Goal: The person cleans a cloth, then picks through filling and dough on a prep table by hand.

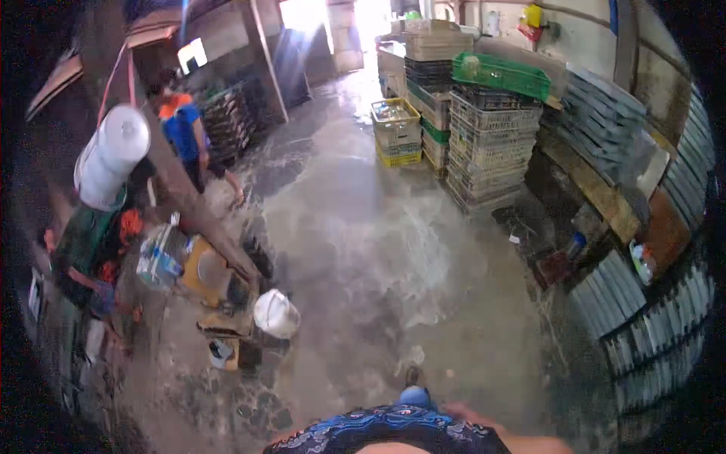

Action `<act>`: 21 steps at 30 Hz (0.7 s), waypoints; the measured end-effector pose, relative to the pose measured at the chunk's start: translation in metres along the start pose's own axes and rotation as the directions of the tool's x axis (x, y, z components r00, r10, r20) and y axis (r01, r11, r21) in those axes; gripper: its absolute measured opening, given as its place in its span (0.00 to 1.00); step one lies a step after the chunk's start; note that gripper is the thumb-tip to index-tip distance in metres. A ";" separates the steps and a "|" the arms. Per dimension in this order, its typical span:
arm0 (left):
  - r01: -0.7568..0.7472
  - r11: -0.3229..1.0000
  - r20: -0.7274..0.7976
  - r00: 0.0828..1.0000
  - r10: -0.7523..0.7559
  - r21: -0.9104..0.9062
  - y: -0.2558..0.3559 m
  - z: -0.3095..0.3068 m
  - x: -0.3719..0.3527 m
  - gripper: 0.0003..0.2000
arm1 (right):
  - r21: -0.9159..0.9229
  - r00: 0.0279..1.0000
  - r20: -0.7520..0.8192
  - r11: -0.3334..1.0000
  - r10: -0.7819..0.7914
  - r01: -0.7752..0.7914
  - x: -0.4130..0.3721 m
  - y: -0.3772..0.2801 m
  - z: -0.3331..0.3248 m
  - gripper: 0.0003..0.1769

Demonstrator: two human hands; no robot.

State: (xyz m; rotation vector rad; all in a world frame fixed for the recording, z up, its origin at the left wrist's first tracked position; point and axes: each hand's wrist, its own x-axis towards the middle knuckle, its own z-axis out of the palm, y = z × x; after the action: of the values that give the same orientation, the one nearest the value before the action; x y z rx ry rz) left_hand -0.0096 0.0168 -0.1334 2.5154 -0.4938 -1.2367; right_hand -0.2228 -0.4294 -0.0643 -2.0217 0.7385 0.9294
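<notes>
At the bottom edge, a dark shirt with a blue and white pattern [378, 418] covers my body. To its right my right arm shows as blurred skin, ending at my right hand [470, 416], which is low beside the shirt; its fingers are smeared and anything in them cannot be made out. Only a thin strip of skin shows left of the shirt, and my left hand is out of sight. One of my feet [414, 375] is on the wet concrete floor [348, 265].
Stacked crates [491, 151] and a yellow crate [396, 112] stand ahead. A white bucket [276, 314] is on the floor at left, near a slanted beam [200, 216]. Corrugated sheets [609, 295] lie right. One person [181, 132] bends at left; another [83, 242] is nearer.
</notes>
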 end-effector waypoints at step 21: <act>0.320 0.905 -0.019 0.941 -0.339 -0.280 0.132 -0.131 0.108 0.21 | -0.392 0.961 -0.273 0.918 -0.047 -0.067 0.185 -0.075 -0.330 0.20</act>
State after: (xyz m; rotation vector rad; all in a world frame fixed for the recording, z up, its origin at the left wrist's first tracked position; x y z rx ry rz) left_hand 0.1348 -0.1339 -0.0787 2.4519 0.1241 -1.2270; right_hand 0.0549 -0.6957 -0.0407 -2.5492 0.7535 0.8623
